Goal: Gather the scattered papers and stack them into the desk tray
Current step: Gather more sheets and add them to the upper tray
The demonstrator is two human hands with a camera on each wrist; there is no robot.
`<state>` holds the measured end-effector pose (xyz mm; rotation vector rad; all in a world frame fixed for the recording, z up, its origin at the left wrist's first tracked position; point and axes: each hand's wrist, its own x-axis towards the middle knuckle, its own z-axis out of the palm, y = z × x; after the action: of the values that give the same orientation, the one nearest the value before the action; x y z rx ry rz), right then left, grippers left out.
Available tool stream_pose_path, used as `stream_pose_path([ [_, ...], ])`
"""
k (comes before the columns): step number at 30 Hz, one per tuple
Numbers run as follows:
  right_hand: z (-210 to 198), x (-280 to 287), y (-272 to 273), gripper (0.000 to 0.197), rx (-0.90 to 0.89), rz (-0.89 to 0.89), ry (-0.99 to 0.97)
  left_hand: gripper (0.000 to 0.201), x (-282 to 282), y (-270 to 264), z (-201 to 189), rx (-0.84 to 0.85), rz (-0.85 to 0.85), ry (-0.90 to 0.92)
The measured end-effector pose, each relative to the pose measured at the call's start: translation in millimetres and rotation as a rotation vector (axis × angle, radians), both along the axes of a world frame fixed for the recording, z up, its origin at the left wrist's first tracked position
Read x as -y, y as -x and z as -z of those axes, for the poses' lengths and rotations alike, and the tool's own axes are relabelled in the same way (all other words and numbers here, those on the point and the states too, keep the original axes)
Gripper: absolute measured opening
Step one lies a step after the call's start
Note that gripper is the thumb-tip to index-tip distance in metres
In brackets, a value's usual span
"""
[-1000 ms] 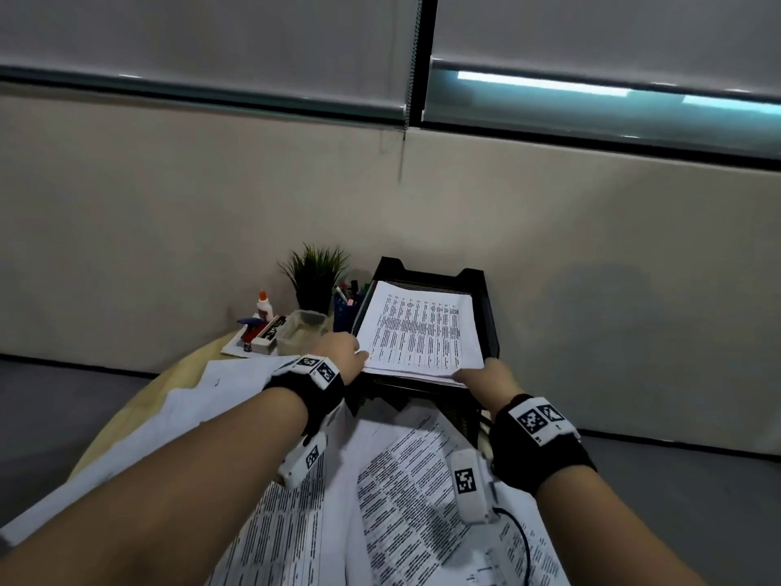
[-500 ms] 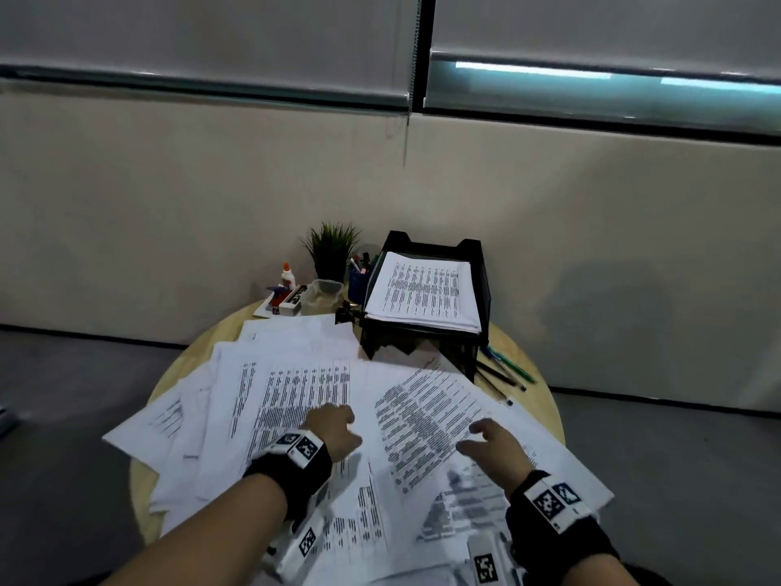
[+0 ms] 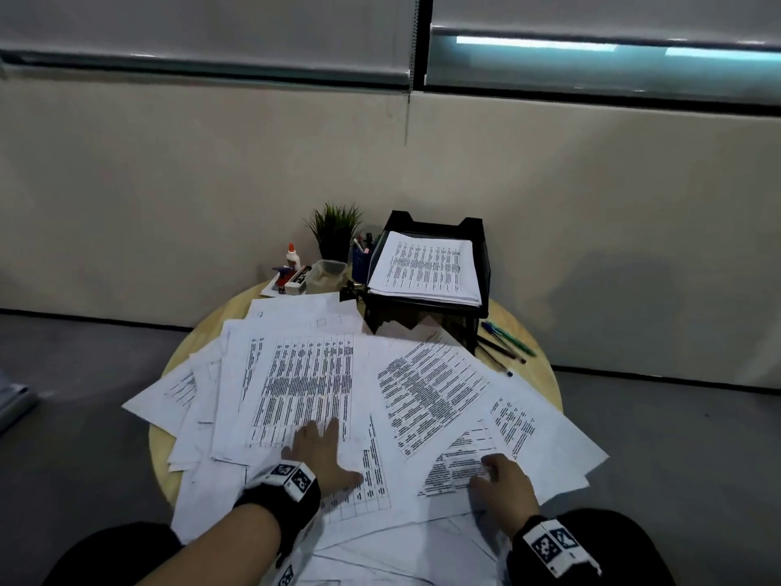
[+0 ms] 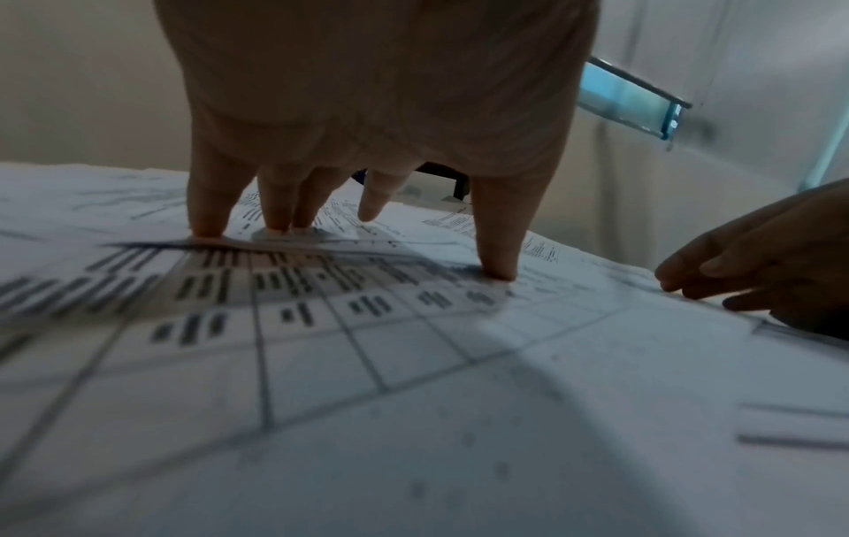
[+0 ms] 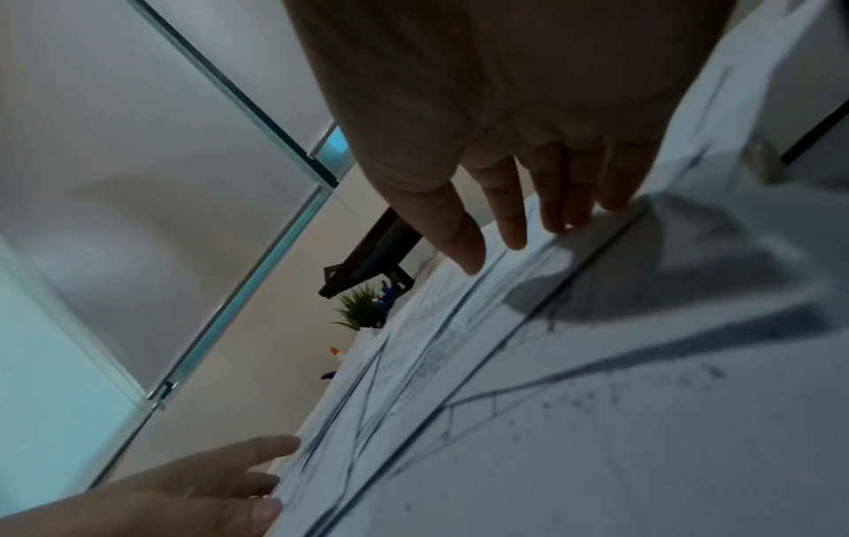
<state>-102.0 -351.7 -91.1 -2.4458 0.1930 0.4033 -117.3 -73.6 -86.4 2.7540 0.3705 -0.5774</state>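
Scattered printed papers (image 3: 427, 387) cover most of the round wooden table (image 3: 545, 374). At the back stands the black desk tray (image 3: 481, 264), with a neat stack of papers (image 3: 427, 268) in its top tier. My left hand (image 3: 321, 454) lies flat on a sheet near the front, fingers (image 4: 206, 218) straight and spread, tips pressing the paper. My right hand (image 3: 501, 480) rests to the right on a small printed sheet (image 3: 454, 471); its fingers (image 5: 514, 225) are straight and touch the paper's edge. Neither hand grips anything.
Behind the papers at the back left are a potted plant (image 3: 336, 230), a glue bottle (image 3: 292, 256), a clear cup (image 3: 327, 274) and a pen holder (image 3: 361, 255). Several pens (image 3: 505, 344) lie right of the tray. A wall stands close behind the table.
Both hands left the stack in the tray, drew back to the near side of the table and came down flat on the loose papers. The view pulled back too.
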Motion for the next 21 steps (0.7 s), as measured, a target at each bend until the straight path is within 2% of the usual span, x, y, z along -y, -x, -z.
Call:
stream_pose_path([
  [3,6,0,4,0.047,0.045,0.011,-0.029,0.098,8,-1,-4,-0.022,0.008,-0.064],
  [5,10,-4,5,0.046,0.071,-0.028,0.018,0.089,13,-1,-4,-0.007,-0.007,-0.093],
  [8,16,-10,8,0.048,0.119,-0.067,0.141,0.091,16,-2,-2,-0.001,-0.028,-0.121],
  [13,16,-17,11,0.055,0.135,-0.123,0.219,0.102,14,-6,-2,-0.028,-0.024,-0.149],
  [18,18,-33,13,0.073,0.169,-0.200,0.133,0.083,16,-8,-9,-0.027,-0.032,-0.137],
  [19,19,-36,13,0.070,0.160,-0.208,0.090,0.077,15,-8,-10,-0.015,-0.021,-0.135],
  [21,17,-42,15,0.052,0.148,-0.218,-0.014,0.064,12,-7,-12,0.035,-0.002,-0.118],
])
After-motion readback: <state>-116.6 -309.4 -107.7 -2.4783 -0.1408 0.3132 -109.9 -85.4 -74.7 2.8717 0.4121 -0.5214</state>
